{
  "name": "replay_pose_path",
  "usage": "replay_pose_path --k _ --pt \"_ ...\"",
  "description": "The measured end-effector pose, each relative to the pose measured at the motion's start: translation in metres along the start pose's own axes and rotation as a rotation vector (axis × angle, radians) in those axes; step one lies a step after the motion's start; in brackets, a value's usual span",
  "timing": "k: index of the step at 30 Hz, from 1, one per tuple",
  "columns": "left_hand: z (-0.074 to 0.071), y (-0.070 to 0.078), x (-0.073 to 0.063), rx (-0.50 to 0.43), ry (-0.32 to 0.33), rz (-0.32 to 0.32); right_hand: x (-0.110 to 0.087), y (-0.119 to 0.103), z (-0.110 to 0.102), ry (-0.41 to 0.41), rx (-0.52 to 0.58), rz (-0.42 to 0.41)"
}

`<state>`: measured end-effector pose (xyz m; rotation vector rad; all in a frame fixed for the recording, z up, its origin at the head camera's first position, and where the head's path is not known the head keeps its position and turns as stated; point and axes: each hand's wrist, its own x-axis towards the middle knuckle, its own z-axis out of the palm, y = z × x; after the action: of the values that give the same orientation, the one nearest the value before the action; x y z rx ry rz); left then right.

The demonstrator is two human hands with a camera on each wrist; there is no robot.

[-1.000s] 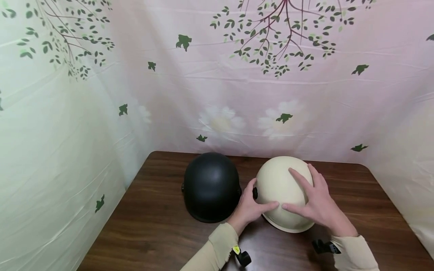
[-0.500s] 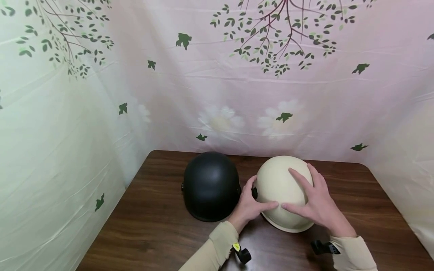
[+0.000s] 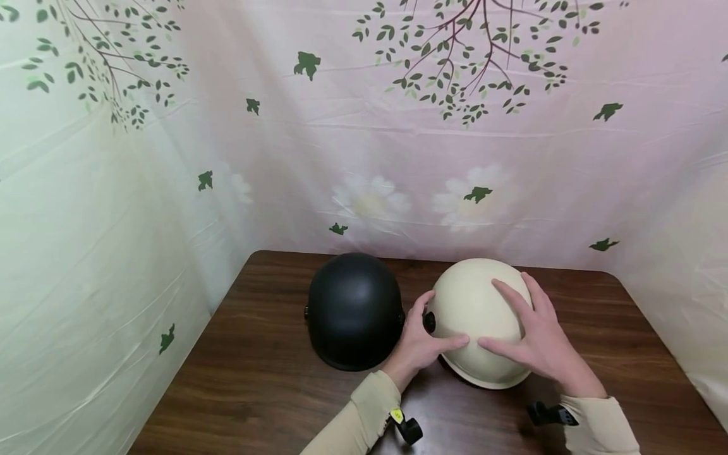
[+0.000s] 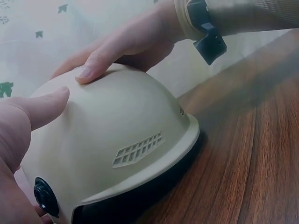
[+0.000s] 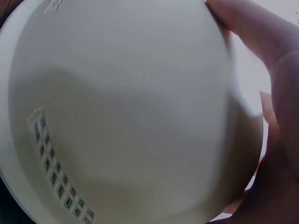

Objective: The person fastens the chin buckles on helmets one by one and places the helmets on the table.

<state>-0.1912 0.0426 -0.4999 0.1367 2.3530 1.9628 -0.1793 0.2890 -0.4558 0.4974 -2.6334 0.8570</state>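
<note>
Right fingers (image 3: pixel 511 297) edged rightward on the downturned cream helmet (image 3: pixel 473 303).

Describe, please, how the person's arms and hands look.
The left sleeve and right sleeve are beige. The left camera mount, black, bears a yellow tag; the right camera mount is black too. The left hand and right hand wear no gloves.

Your bare left hand (image 3: pixel 418 341) and bare right hand (image 3: pixel 540 338) curve inward from beige-sleeved forearms (image 3: pixel 355 417), thumbs (image 3: pixel 454 343) facing, tips apart.
</note>
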Motion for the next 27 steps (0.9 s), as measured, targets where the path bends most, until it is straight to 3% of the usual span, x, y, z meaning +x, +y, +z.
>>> replay_pose_path --k 15,21,27 --pt "-0.009 0.015 -0.004 0.066 0.053 0.094 0.0 0.004 -0.01 -0.061 0.097 0.105" --pt "-0.014 0.021 -0.004 0.082 0.061 0.153 -0.001 0.007 -0.011 -0.044 0.151 0.108" --pt "-0.017 0.024 -0.003 0.081 0.095 0.261 -0.002 0.008 -0.011 -0.03 0.202 0.099"
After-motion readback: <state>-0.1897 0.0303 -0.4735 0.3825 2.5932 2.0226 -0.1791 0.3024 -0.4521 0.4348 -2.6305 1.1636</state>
